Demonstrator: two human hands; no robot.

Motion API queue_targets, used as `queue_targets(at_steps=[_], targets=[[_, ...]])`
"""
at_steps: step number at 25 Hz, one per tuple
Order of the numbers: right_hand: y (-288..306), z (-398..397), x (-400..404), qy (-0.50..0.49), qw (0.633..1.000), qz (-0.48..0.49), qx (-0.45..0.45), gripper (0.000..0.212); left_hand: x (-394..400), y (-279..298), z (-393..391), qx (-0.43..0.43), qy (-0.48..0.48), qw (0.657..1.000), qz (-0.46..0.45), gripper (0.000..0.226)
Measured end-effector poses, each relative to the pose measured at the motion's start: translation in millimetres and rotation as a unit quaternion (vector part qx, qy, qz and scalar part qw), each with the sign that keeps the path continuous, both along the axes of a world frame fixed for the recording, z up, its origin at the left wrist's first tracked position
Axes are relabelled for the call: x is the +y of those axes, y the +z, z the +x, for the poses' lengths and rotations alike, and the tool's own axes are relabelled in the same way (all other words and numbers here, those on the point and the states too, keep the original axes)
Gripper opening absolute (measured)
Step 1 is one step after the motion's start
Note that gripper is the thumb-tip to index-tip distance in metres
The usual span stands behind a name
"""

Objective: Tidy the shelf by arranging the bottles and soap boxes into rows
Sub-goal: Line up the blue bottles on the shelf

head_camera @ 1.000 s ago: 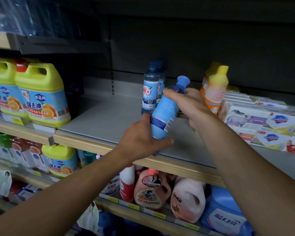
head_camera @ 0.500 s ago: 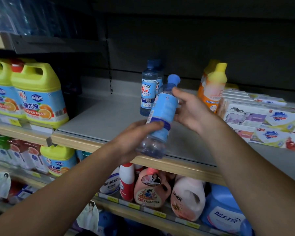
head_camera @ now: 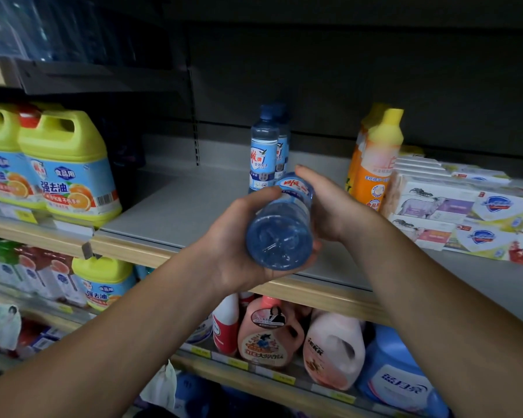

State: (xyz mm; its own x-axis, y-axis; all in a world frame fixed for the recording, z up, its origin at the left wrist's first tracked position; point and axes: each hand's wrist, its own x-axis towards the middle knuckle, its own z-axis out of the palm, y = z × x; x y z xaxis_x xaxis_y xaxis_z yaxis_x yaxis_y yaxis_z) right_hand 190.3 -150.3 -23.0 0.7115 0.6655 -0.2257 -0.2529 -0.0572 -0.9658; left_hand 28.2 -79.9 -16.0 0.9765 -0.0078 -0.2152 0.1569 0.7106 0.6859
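Tipping the blue bottle flat between both hands

We are turning the blue bottle (head_camera: pixel 280 233) over: a second ago it was leaning neck-up beside the standing bottles (head_camera: pixel 266 152), and now its round base is facing us, neck pointing in toward them. Our left hand (head_camera: pixel 239 245) is curling round the base from below and the side; our right hand (head_camera: pixel 329 206) is wrapping its fingers over the label end. It is hanging just in front of the standing bottles, above the grey shelf (head_camera: pixel 175 212), so we judge it is not yet placed and needs righting before joining their row. Right of the standing bottles, the orange bottles (head_camera: pixel 375 164) are crowding the soap boxes (head_camera: pixel 453 212); left of them, well apart, the yellow jugs (head_camera: pixel 67 167) are sitting.
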Motion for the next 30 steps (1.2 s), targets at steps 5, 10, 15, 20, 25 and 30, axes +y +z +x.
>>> queue_targets(at_steps=[5,10,15,20,25,30], targets=[[4.3,-1.0,2.1,-0.008,1.0,0.007,-0.003,0.052,0.3,4.0,1.3,0.003,0.007,1.0,-0.004,0.061],[32.1,-9.3,2.2,-0.063,0.969,0.15,-0.184,0.032,13.8,-17.4,13.2,-0.075,0.101,0.93,0.345,0.054],[37.8,-31.5,16.5,-0.046,0.88,0.13,-0.454,0.057,46.2,-42.4,43.1,-0.085,0.267,0.764,0.582,0.057],[20.4,-13.1,31.6,-0.002,0.891,0.074,-0.447,0.047,77.8,-62.5,67.7,-0.073,0.276,0.763,0.581,0.054],[28.1,36.6,45.0,-0.11,0.883,-0.003,-0.456,0.036,110.1,-71.5,92.3,-0.086,0.301,0.761,0.568,0.057],[55.9,83.6,78.1,-0.168,0.827,-0.079,-0.531,0.047,136.0,-79.1,110.9,-0.083,0.336,0.763,0.545,0.045]])
